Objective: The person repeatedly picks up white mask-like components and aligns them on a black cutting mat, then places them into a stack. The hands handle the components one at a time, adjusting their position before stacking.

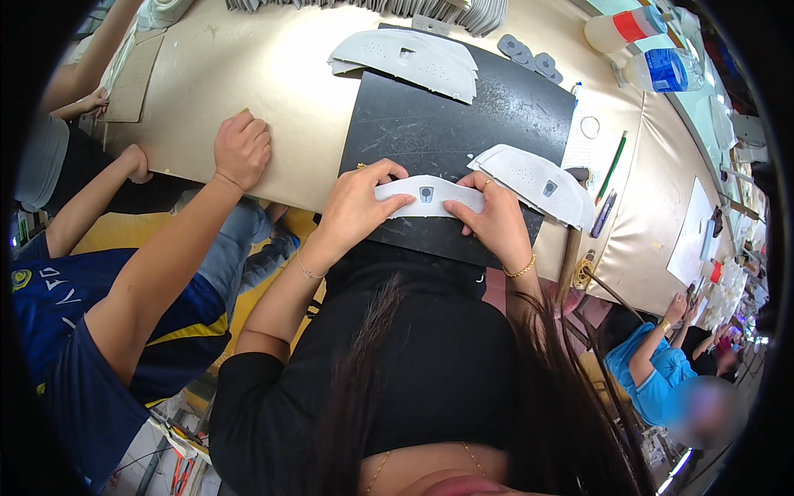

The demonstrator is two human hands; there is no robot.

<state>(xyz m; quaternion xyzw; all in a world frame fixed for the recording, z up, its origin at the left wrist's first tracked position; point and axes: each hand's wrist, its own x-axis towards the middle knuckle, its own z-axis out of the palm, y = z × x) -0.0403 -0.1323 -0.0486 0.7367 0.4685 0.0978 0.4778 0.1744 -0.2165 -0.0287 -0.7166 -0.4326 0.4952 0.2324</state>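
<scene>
Between my two hands is a curved, light-grey flat piece (pixel 455 197) with a small dark emblem-like patch at its middle. My left hand (pixel 360 198) pinches its left end, thumb on top and fingers behind. At the opposite end my right hand (pixel 496 217) grips it in the same way. The piece is held over the near part of a black board (pixel 397 124). Just right of my right hand lies a stack of similar pale pieces (pixel 529 172), overlapping the board's edge. Another such stack (pixel 413 58) sits at the board's far side.
A co-worker's fist (pixel 242 151) rests on the table (pixel 273 91) at left. Grey rounded pads (pixel 529 58) lie beyond the board. Rightward are a green pencil (pixel 616 163), a dark pen (pixel 604 215), a wooden handle (pixel 568 264) and two bottles (pixel 624 31).
</scene>
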